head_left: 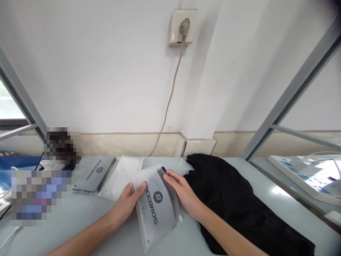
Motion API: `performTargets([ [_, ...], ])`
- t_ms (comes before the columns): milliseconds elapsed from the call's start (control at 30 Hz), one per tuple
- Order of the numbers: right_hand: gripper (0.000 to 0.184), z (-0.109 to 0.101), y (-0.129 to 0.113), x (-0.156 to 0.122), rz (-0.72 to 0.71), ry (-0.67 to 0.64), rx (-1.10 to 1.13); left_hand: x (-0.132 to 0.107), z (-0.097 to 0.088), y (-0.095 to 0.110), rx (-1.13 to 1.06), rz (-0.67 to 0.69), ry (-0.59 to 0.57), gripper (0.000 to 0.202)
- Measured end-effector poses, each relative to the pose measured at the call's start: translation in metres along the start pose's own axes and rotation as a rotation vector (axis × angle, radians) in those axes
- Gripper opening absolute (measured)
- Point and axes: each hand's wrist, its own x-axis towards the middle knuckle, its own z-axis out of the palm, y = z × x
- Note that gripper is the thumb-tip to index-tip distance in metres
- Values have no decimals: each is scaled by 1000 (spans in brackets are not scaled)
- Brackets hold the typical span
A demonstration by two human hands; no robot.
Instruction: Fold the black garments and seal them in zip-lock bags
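Note:
A frosted plastic zip bag printed "ROCKBROS" is held tilted above the table between my two hands. My left hand grips its left side, thumb on the front face and fingers behind. At the right edge, beside the zip strip and its slider, my right hand is closed with the thumb on the plastic. A small black bit shows by my right fingertips; I cannot tell what it belongs to. To the right, under my right forearm, lies a black garment, loosely spread.
Behind my left hand lie a clear plastic bag and another printed bag on the pale table. Grey metal posts rise on both sides. A cord hangs from a wall socket. A power strip lies far right.

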Motion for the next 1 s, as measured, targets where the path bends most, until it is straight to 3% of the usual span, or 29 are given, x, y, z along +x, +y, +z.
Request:
performTargets([
  [1000, 47, 5, -7, -3, -6, 12, -24, -3, 5, 6, 42, 21, -12, 51],
])
